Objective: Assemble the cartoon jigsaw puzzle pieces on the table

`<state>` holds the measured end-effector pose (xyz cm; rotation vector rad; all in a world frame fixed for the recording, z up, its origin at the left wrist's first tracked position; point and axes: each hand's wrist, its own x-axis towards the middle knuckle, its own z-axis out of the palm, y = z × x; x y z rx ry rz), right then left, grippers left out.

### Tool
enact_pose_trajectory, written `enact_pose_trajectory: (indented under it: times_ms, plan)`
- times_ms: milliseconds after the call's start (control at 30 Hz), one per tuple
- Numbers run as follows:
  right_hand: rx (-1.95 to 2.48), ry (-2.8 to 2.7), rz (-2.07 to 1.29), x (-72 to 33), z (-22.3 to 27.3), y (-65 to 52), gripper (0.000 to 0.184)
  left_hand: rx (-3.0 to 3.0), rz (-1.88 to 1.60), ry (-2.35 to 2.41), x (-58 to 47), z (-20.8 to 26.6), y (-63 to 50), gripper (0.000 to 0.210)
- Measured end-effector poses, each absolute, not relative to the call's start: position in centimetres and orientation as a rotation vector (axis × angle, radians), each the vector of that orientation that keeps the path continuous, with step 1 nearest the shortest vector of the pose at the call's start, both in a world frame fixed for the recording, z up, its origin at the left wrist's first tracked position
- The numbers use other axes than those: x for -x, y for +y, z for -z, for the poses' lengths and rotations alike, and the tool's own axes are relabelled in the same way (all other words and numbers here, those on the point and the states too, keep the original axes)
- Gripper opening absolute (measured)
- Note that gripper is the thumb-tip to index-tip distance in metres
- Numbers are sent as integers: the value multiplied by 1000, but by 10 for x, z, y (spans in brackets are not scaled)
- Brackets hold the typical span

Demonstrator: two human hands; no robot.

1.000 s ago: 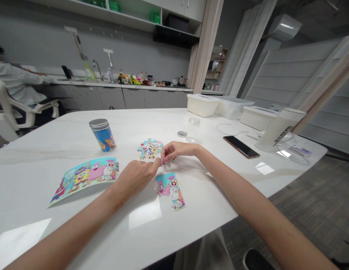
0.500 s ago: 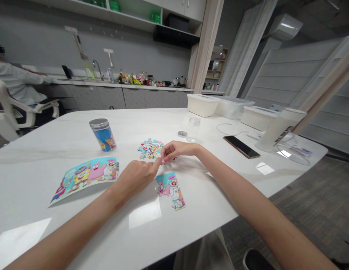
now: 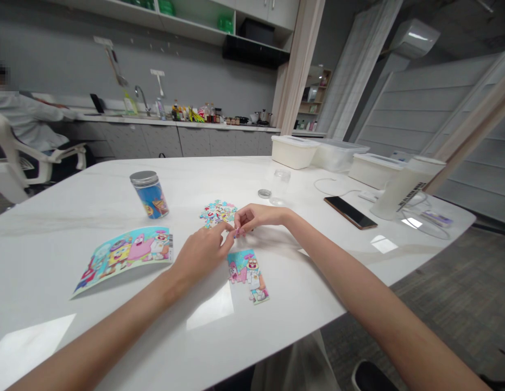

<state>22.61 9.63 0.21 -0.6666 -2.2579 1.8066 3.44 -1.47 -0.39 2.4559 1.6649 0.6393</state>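
My left hand and my right hand meet just above the partly joined jigsaw puzzle. Between their fingertips is a small pink puzzle piece, pinched by the right fingers and touched by the left ones. Fingers cover most of that piece. Right behind the hands lies a heap of loose puzzle pieces, its near edge partly hidden. Left of my left hand rests a curled picture sheet of cartoon figures. A blue tin-lidded can stands behind the sheet.
A clear jar and a silver lid are beyond my right hand. Farther right are a phone, a white tumbler, cables and storage boxes. A person sits at the far left.
The left fingers have shifted from pointing at the pink piece to bending around it, with the thumb now close to it. My right hand has hardly moved.
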Motion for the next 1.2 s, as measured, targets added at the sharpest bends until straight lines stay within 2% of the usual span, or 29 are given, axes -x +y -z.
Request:
enact_pose_trajectory:
  times_ms: [133, 333, 533, 933, 1200]
  plan:
    - [673, -2304, -1761, -226, -2, 96, 17, -2066, -712, 1511, -40, -1, -15, 29]
    - [743, -2296, -1756, -226, -3, 95, 26, -1882, -718, 1495, -38, -1, -10, 30]
    - [730, -2264, -1792, -227, -1, 96, 29, -1848, -741, 1469, -35, 3, -4, 30]
    - [677, -2277, -1873, -229, 1, 97, 21, -1845, -764, 1431, -33, 9, -3, 22]
    - [706, -2316, -1806, -229, -4, 93, 15, -1865, -766, 1342, -32, 11, -3, 24]
